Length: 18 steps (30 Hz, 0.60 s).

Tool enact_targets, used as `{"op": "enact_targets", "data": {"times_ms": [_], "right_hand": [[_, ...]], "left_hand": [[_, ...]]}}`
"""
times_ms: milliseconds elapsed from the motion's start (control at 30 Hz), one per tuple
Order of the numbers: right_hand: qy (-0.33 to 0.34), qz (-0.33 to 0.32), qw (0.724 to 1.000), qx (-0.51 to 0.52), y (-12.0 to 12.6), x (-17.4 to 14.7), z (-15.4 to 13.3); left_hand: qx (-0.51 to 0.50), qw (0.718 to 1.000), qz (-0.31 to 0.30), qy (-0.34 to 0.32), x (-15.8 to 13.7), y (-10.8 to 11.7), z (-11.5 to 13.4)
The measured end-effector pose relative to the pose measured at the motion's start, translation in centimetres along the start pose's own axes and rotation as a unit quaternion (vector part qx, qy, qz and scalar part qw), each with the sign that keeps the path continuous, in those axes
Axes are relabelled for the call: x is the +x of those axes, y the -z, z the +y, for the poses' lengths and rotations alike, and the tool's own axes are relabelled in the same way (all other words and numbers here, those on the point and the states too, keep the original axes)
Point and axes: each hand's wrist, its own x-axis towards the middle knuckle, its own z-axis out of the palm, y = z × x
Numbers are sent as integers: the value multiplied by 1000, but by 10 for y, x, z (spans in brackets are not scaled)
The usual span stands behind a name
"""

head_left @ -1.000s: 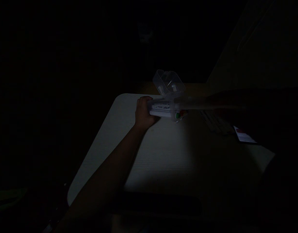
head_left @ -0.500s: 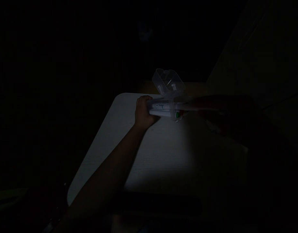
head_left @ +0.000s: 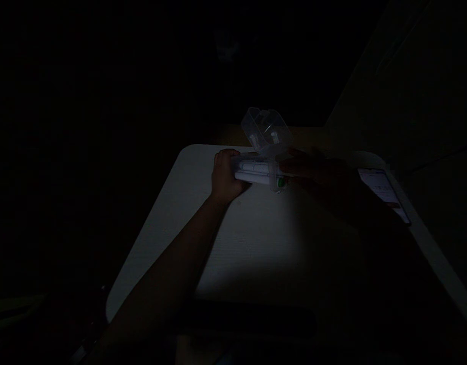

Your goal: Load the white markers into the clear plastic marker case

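Observation:
A clear plastic pen case (head_left: 252, 158) lies across the far part of the white table. Inside are several white markers (head_left: 252, 178), one with a green end (head_left: 281, 182) at the case's right opening. The see-through lid (head_left: 266, 131) is flipped up and tilted back. My left hand (head_left: 225, 175) is wrapped round the case's left end. At the opening, my right hand (head_left: 313, 170) reaches in from the right, fingers stretched out and slightly apart against or close beside the marker ends. Deep shadow hides much of this hand, and I see nothing held in it.
A phone with a lit screen (head_left: 381, 190) lies near the table's right edge, partly behind my right forearm. The white tabletop (head_left: 172, 203) has rounded far corners. A wall (head_left: 416, 101) rises at the right. Most of the surroundings are too dark to make out.
My right hand, blurred with a long white marker at the opening before, is now steadier and closer to the case. That marker no longer sticks out. The phone has come into view.

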Motion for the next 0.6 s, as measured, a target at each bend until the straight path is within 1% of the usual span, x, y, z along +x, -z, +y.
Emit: {"op": "enact_targets", "data": {"times_ms": [133,233,300,467,600], "right_hand": [[34,20,997,-72,-7,3,9],[25,18,991,-130,-5,4,5],[16,11,989,-150,-3,4,0],[5,-25,990,-140,-7,6,-5],[3,-7,994,-106,-10,7,-3]], "left_hand": [[3,1000,-1,4,0,1,1],[5,1000,1,-3,1,1,1],[5,1000,2,-3,1,1,1],[8,1000,8,-10,1,2,1],[10,1000,13,-10,1,1,1]]}}
